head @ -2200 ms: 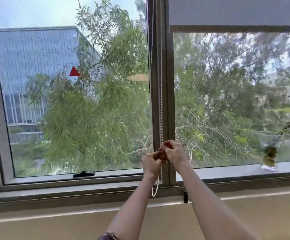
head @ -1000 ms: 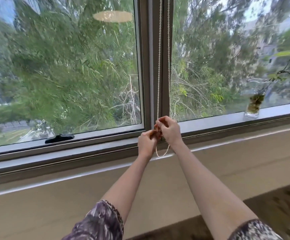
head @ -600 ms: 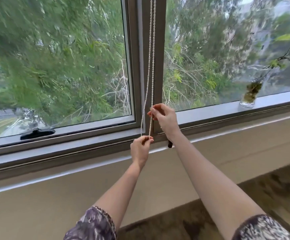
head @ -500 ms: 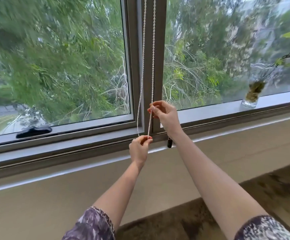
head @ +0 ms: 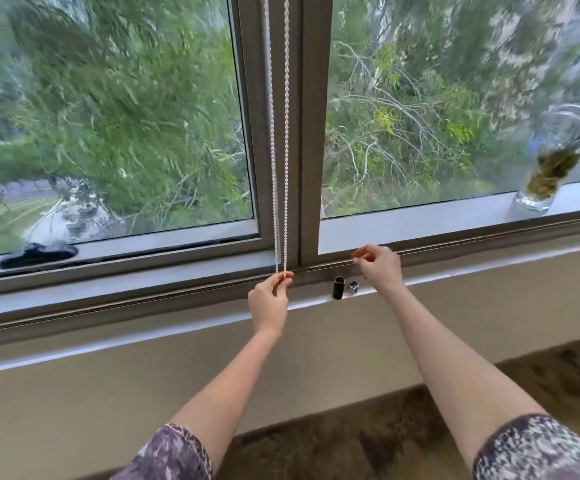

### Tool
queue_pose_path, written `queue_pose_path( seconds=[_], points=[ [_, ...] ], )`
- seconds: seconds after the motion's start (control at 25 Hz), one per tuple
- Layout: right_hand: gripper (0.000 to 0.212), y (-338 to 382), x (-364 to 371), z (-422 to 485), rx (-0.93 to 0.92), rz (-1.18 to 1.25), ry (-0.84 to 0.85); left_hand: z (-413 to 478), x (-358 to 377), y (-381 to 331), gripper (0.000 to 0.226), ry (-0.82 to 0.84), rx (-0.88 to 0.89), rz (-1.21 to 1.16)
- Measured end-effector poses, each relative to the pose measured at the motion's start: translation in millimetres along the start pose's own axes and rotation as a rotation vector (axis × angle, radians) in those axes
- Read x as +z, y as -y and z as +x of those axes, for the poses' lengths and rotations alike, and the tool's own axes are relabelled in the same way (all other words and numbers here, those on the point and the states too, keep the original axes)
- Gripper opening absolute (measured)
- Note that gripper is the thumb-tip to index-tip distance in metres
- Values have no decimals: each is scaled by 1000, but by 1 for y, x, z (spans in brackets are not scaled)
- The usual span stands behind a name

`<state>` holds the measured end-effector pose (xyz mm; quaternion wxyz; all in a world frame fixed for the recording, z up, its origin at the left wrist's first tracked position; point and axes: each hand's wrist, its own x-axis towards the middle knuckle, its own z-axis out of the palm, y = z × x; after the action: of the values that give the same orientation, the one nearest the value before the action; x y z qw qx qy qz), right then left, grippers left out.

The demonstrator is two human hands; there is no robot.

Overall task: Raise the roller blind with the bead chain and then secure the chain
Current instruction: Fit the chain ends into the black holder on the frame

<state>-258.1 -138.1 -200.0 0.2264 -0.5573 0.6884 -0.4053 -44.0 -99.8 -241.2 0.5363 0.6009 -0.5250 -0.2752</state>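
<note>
- My left hand [head: 269, 296] pinched the bottom of the bead chain [head: 286, 133] between thumb and forefinger, just below the window frame [head: 311, 133].
- The chain's two strands ran straight and close together down the frame's centre post, between the panes.
- My right hand [head: 378, 268] hovered to the right, clear of the chain, fingers curled, thumb to forefinger.
- A black clip [head: 338, 287] sat between my hands; a glass vase [head: 538, 188] stood on the sill [head: 437, 220], far right.
</note>
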Motion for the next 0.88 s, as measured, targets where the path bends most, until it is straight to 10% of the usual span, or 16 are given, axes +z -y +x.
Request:
queue_pose_path(
  seconds=[0.44,0.88],
  points=[
    [42,-49,40,21,15,-482,293,3,13,-1,14,148,-401,-679],
    [24,-62,36,24,-127,-530,163,7,22,9,13,16,-463,-795]
  ],
)
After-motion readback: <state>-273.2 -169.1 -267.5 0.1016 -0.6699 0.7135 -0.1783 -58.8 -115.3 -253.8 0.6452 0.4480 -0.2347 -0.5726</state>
